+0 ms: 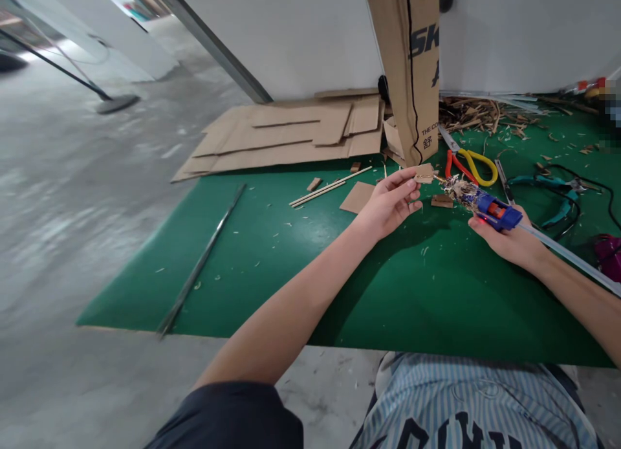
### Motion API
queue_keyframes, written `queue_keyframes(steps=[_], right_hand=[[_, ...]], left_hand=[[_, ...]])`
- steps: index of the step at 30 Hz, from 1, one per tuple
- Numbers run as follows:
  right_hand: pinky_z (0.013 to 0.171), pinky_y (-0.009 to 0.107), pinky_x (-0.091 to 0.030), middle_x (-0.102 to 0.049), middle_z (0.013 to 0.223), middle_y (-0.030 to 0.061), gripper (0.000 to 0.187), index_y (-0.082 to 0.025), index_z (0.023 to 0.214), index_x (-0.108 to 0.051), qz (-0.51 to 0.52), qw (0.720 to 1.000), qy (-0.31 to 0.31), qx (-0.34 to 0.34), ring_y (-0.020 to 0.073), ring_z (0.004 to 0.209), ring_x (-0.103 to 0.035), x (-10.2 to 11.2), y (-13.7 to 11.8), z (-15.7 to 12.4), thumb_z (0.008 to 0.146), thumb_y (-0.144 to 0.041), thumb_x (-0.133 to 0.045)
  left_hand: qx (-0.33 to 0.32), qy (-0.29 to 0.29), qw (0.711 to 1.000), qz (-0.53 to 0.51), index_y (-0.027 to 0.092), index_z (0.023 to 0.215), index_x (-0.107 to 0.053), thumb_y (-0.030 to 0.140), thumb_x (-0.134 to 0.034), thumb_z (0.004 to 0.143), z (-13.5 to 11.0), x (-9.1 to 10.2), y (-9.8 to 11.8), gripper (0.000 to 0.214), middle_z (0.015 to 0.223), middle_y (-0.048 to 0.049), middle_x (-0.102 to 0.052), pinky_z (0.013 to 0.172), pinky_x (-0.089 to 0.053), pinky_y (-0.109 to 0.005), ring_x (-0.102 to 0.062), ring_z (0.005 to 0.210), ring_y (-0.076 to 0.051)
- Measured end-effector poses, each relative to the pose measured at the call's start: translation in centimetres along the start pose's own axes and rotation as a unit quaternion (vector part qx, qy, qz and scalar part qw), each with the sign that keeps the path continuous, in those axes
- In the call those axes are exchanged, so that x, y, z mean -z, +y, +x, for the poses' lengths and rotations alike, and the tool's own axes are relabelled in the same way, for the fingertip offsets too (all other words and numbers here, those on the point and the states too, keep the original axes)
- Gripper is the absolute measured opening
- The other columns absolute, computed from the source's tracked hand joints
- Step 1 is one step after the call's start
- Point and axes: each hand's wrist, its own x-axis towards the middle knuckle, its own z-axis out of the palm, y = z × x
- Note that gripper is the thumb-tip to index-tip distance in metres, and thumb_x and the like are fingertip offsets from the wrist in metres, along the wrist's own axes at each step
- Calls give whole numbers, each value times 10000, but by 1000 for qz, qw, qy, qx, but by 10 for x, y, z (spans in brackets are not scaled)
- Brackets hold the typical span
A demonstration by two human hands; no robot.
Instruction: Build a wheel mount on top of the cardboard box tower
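Note:
My left hand (391, 200) is raised over the green mat (272, 268) and pinches a small cardboard piece (425, 173) between thumb and fingers. My right hand (507, 239) grips a blue hot glue gun (495, 211) whose crusted nozzle (453, 187) points at the edge of that piece. A clear glue stick (567, 256) sticks out behind the gun over my right forearm.
Flat cardboard sheets (286, 135) lie at the mat's far edge and a tall cardboard strip (407, 67) stands upright. Red and yellow scissors (468, 164), teal pliers (553, 193), wooden sticks (330, 187), a metal ruler (201, 264) and cardboard scraps (480, 116) lie about.

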Motion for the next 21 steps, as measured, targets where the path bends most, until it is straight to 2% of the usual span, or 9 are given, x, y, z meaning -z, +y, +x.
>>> queue_keyframes(steps=[21], right_hand=[[512,294,-405,-515,531,-34,398,-252,637,-506,-8,1000,-1,3,152,500,-493,1,-2,-1,809,-578,-657]], left_hand=[[6,22,1000,9,164,911,-699,79,-769,797,-1,-3,1,158,708,22,-645,567,-491,-206,-585,584,-65]])
